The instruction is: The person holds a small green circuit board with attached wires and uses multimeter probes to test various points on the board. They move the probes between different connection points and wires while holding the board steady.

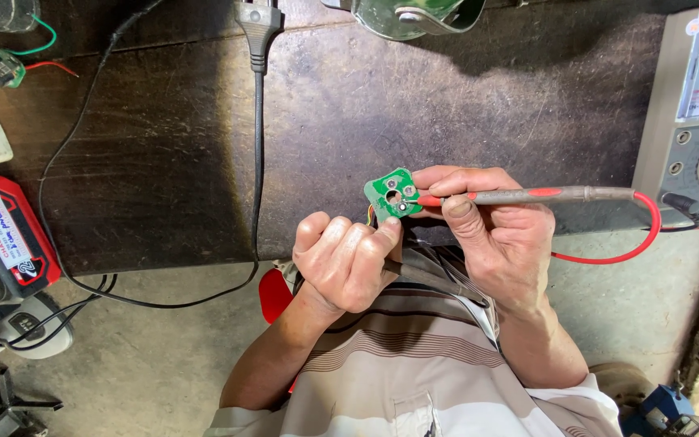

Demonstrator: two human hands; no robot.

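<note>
A striped shirt (pixel 414 364) fills the foreground. Above it, the left hand (pixel 348 263) is closed around a small green circuit board (pixel 392 194), pinched at its lower edge. The right hand (pixel 491 235) grips a red probe (pixel 527 195) whose tip is pressed onto the board. The board is judged light, stiff and fragile, best held by its edges, over the dark workbench (pixel 446 97).

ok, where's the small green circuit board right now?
Head view, centre: the green circuit board is pinched between both hands, left hand below, red probe tip touching it.

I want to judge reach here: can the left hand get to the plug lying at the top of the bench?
Probably not right now. The left hand is closed around the green board and a dark probe, so it is occupied. The bench between it and the plug looks bare.
</note>
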